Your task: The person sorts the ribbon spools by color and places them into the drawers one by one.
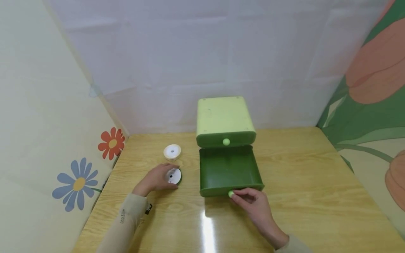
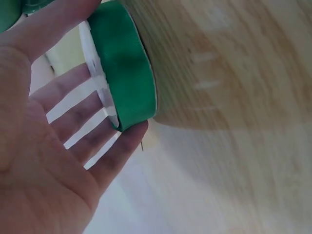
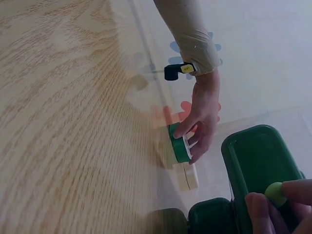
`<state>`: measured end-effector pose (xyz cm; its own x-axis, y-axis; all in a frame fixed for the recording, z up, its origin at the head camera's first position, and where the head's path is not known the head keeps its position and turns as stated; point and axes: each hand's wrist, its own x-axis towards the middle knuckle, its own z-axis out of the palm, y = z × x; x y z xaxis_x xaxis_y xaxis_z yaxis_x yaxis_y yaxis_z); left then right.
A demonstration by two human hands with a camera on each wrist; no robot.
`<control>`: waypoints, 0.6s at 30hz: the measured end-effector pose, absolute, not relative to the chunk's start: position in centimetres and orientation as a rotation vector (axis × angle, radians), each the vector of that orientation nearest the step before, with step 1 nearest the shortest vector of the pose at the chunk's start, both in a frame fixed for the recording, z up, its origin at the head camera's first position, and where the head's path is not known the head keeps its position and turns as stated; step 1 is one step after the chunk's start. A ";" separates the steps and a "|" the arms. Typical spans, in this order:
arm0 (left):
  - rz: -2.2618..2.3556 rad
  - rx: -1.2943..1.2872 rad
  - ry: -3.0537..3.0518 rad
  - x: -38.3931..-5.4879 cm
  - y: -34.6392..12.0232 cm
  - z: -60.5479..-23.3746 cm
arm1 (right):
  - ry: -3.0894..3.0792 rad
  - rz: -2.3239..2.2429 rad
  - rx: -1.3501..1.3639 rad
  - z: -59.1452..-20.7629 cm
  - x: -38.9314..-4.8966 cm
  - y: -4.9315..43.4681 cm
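My left hand (image 1: 157,179) grips a spool of green ribbon (image 2: 124,68) by its edges, thumb on one side and fingers on the other. The spool's white label side (image 1: 174,175) faces up on the table. With thumb and fingers, my right hand (image 1: 254,207) pinches the round light green knob (image 1: 231,193) of the lower drawer (image 1: 218,191). That dark green drawer is pulled out of a small light green cabinet (image 1: 224,114), and its floor shows. The upper drawer (image 1: 205,140) is closed.
A second spool (image 1: 172,151), white with a pale rim, lies on the wooden table (image 1: 303,182) just behind the green one. A white sheet (image 1: 177,63) hangs behind the table. Panels painted with flowers (image 1: 79,184) stand at both sides.
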<state>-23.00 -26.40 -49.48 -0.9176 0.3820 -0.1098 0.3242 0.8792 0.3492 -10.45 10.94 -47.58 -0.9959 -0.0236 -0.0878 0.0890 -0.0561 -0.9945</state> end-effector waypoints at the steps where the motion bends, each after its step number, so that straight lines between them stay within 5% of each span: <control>1: 0.503 0.525 2.876 -23.0 -26.4 -49.5 | 2.099 -2.228 0.074 -47.6 -10.5 11.0; 18: 0.692 0.591 2.991 -22.3 -25.9 -46.8 | 2.082 -2.257 0.018 -47.7 -10.4 11.1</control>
